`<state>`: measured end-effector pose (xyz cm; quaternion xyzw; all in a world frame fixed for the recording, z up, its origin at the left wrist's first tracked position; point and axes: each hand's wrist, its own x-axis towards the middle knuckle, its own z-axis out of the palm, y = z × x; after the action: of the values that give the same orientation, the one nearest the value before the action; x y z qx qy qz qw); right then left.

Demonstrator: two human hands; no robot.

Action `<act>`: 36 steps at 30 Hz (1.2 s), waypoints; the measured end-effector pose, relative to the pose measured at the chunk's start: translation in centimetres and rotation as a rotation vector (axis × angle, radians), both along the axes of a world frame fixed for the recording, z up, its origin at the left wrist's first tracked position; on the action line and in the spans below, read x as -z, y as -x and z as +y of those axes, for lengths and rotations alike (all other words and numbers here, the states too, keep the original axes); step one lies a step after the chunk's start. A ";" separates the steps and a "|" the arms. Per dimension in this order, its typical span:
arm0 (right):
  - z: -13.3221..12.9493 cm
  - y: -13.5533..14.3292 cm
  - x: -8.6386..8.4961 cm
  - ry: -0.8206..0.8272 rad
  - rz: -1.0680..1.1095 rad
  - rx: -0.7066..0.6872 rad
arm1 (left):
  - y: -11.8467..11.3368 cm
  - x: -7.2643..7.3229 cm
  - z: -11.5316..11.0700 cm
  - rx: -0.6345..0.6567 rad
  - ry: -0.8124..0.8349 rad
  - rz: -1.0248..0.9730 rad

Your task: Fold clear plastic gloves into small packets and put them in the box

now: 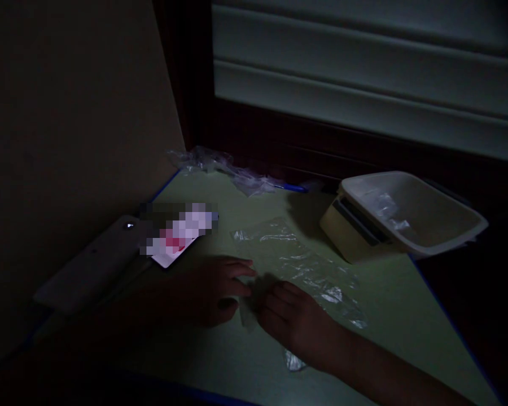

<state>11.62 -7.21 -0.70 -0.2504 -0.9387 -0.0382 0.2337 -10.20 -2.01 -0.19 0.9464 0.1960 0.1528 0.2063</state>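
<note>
Touching clear plastic (302, 254), both hands (290, 316) meet above the table (351, 361).

The table (402, 316) bears a lit phone (180, 239) and pale device (88, 262) left, clear film (296, 254) centrally, crumpled plastic (248, 177) far, a tub (342, 230) right.

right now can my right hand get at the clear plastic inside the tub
Probably yes. The tub is open above the clear plastic, and only a thin bag lies on the table between it and the right hand.

Downward head view over hands (285, 316)
</note>
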 end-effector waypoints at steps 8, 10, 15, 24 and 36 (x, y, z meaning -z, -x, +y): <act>0.1 0.0 -0.7 0.169 0.127 0.070 | -0.6 0.8 0.1 0.021 -0.122 -0.047; 0.0 -0.2 -1.1 0.207 0.127 0.044 | -0.7 1.0 0.2 0.016 -0.155 -0.077; -0.4 -0.4 -1.3 0.240 0.125 0.037 | -0.8 0.8 0.4 0.029 -0.170 -0.119; 0.0 0.1 -0.7 0.344 0.200 0.179 | -0.9 0.9 0.5 -0.089 -0.068 -0.077; 1.4 -0.7 -0.4 0.727 0.434 0.359 | -1.8 2.1 0.3 -0.314 0.078 -0.169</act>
<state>12.36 -5.78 -0.30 -0.4769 -0.7622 0.3073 0.3117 -8.36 -1.72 -2.28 0.8793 0.3292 0.2543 0.2320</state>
